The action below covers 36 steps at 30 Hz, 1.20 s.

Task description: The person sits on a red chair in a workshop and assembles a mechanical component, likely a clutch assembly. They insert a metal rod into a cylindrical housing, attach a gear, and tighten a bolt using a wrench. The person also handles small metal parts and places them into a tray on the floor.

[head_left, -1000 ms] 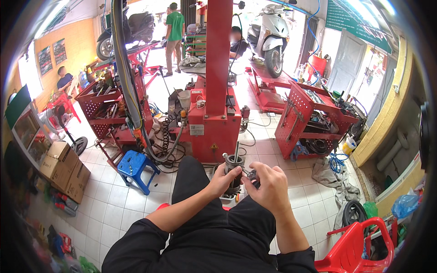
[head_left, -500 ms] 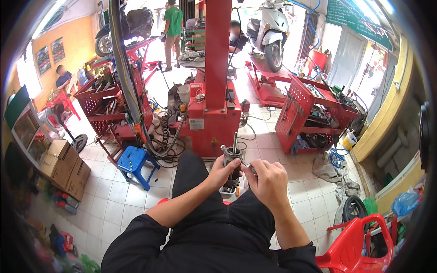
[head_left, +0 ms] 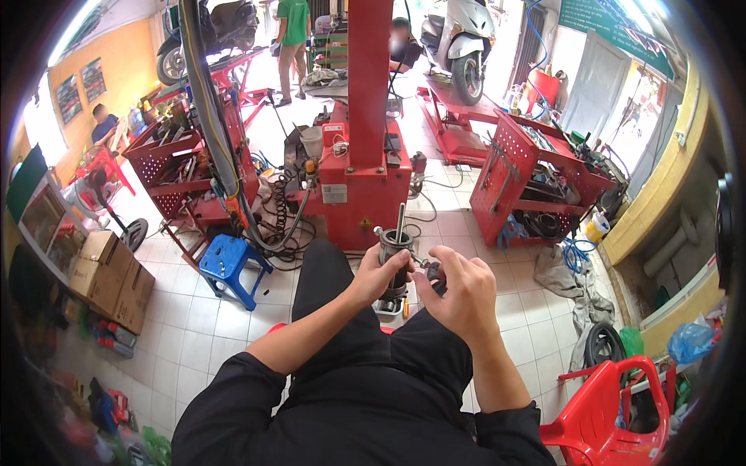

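Observation:
My left hand (head_left: 377, 273) is wrapped round a dark metal cylinder-shaped part (head_left: 395, 242), its thumb across the near side. A bright thin rod (head_left: 401, 220) stands up out of the part's round top, and a small bolt-like end sticks out at its upper left. My right hand (head_left: 465, 291) is curled beside the part's right side, thumb and fingers closed round a small dark piece (head_left: 434, 271) whose kind I cannot make out. Below the cylinder, between my knees, a small white tray (head_left: 388, 317) holds loose parts, partly hidden by it.
Ahead stands a red lift post (head_left: 369, 101). A blue stool (head_left: 229, 264) is at the left, near cardboard boxes (head_left: 109, 276). Red tool carts (head_left: 505, 179) flank the post. A red chair (head_left: 614, 419) is at the lower right. Scooters and other people are farther back.
My right hand's index finger has lifted and its fingers have opened a little, showing more of the dark piece. My left hand keeps hold of the cylinder. The view has tilted down slightly.

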{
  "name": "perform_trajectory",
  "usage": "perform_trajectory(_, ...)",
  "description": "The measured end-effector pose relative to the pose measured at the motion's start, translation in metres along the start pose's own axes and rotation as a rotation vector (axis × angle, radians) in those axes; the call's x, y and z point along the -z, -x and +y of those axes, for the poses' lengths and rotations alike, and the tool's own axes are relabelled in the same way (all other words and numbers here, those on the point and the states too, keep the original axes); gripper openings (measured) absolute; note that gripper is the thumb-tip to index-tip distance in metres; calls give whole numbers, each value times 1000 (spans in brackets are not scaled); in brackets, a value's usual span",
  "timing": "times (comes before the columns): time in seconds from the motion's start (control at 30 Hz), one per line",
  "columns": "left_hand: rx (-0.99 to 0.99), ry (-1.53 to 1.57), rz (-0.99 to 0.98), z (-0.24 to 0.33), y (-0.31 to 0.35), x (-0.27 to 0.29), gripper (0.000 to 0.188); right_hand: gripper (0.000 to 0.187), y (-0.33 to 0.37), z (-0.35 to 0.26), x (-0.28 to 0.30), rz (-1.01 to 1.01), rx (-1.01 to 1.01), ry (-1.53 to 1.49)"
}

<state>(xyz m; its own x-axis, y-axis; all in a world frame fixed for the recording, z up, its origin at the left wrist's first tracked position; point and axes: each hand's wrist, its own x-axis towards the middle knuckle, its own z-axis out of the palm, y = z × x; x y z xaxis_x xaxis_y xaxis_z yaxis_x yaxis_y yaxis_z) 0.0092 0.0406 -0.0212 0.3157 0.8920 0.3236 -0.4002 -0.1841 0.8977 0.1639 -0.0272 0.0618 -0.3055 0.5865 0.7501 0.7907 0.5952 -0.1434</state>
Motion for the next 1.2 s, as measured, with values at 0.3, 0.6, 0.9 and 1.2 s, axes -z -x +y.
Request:
perform_trajectory(0.3,31,-2,0,0,0,0,24,18,2,2,0,-5,-12,-10)
perform_trajectory(0.6,1,14,-16,-1,-2,0,23,19,5,4,1,-58,-66,-10)
perform_trajectory(0.9,-57,-71,-39,1,1,2,24,16,5,3,2,-65,-45,-17)
perform_trajectory(1.2,-17,-94,-39,13,4,-1,24,17,5,-1,2,-30,-86,-38)
